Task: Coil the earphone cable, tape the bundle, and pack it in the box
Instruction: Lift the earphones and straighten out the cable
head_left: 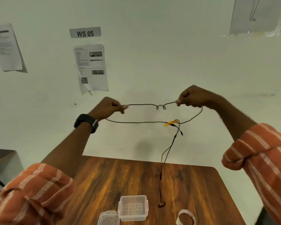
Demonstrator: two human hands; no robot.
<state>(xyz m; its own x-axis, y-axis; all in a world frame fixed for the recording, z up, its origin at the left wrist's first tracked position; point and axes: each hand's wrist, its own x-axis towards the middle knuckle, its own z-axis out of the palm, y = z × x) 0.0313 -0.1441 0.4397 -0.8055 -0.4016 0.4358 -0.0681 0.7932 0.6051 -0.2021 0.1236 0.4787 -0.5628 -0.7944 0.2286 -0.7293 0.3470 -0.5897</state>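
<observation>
1. My left hand is up in front of the wall, fingers curled, pinching the earphone cable at one end of a stretched span.
2. My right hand pinches the other end, level with the left and well apart from it.
3. Between them the cable makes two small kinks at mid-span; a second strand sags below.
4. A yellow tag sits on that lower strand, where the cable drops toward the table.
5. The earbuds hang low, maybe touching the wood; I can't quite tell.
6. The clear box stands open near the front edge, lid at its left, tape roll to the right.
</observation>
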